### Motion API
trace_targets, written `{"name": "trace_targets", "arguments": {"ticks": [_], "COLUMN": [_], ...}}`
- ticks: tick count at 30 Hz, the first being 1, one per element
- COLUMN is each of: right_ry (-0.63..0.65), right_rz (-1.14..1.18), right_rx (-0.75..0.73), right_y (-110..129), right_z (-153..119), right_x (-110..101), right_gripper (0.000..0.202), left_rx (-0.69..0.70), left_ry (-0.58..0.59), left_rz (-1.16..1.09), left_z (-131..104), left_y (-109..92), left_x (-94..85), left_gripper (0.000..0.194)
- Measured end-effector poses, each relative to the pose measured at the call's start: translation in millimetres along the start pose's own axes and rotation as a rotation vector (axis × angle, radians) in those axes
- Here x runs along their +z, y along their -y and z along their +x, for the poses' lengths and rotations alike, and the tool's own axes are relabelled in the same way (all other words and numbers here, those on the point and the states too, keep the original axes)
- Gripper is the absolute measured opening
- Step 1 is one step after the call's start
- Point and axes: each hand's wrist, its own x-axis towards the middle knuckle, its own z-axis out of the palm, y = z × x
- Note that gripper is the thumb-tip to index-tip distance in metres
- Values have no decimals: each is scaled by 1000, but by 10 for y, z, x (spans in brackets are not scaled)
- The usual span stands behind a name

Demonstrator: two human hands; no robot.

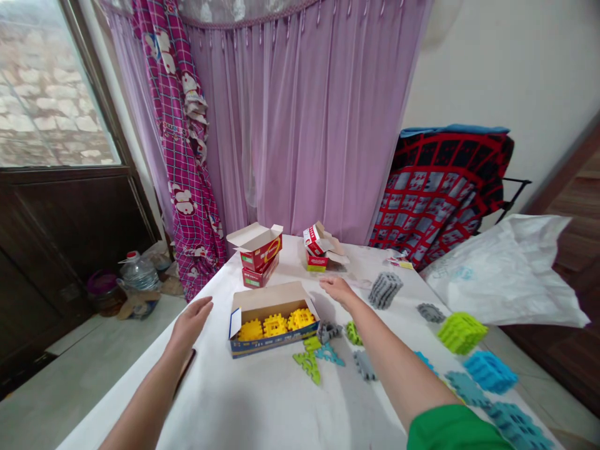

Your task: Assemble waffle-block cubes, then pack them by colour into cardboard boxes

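My left hand [194, 317] hovers left of the blue box, fingers stretched out with nothing in them. My right hand [338, 291] is beyond the box's right end, fingers curled in; whatever they may hold is hidden. Between my forearms stands the open blue cardboard box [276, 342], its lid flap [269, 297] tipped back. Inside sit several yellow gear-edged plastic building blocks [275, 325] in a row. Loose pieces lie at its right corner: a green triangle piece [308, 365], a blue triangle piece [329, 354] and a grey piece [329, 331].
Stacked red boxes [260, 259] and an opened red carton [316, 250] stand at the back. On the right are a grey block stack [385, 290], a lime block [462, 332], a blue block [490, 371] and a white plastic bag [501, 275]. A dark phone-like object [186, 370] lies under my left forearm.
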Motion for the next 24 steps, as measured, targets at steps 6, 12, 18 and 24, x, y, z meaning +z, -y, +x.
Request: {"name": "trace_targets", "arguments": {"ticks": [6, 12, 18, 24], "right_ry": [47, 81, 99, 160], "right_rz": [-110, -125, -77, 30], "right_rx": [-89, -178, -334, -521], "right_y": [248, 406, 366, 3], "right_z": [226, 249, -60, -561], "right_x": [255, 373, 42, -96], "right_gripper": [7, 10, 24, 32], "left_rx": [37, 179, 371, 748], "left_ry": [149, 188, 159, 73], "left_rz": [129, 153, 169, 377], "left_z": [362, 435, 179, -320], "left_y": [-178, -357, -377, -101], "left_x": [303, 433, 178, 33], "left_gripper": [36, 41, 51, 44]}}
